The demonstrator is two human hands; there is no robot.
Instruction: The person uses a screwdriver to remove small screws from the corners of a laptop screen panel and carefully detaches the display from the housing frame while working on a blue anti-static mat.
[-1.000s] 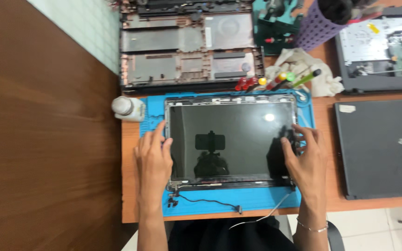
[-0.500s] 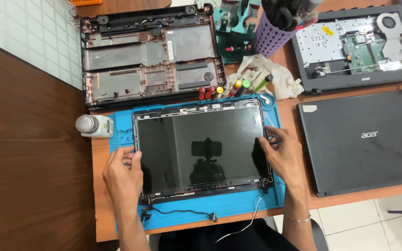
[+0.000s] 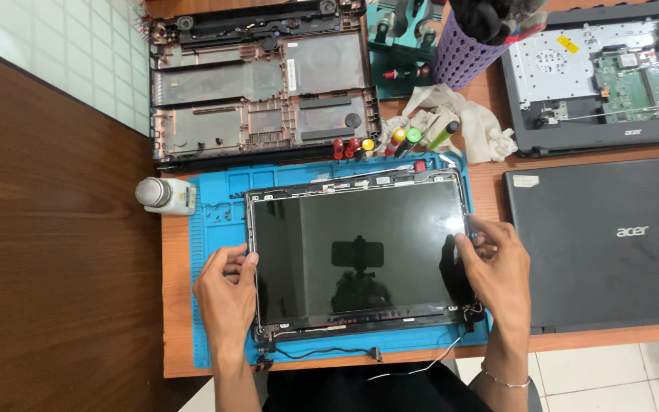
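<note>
Laptop screen panel (image 3: 356, 255) | between hands | left hand (image 3: 226, 294), right hand (image 3: 497, 267) grip grasping side edges

The screen panel (image 3: 356, 255) is lying on the work mat (image 3: 215, 229) at the table's (image 3: 175, 336) near edge, with the left hand (image 3: 226, 294) and right hand (image 3: 497, 267) resting at its sides. Behind it an opened laptop base (image 3: 261, 84) is sitting, a small bottle (image 3: 163, 194) is standing to the mat's left, and a closed laptop (image 3: 604, 244) is lying to the right.
</note>
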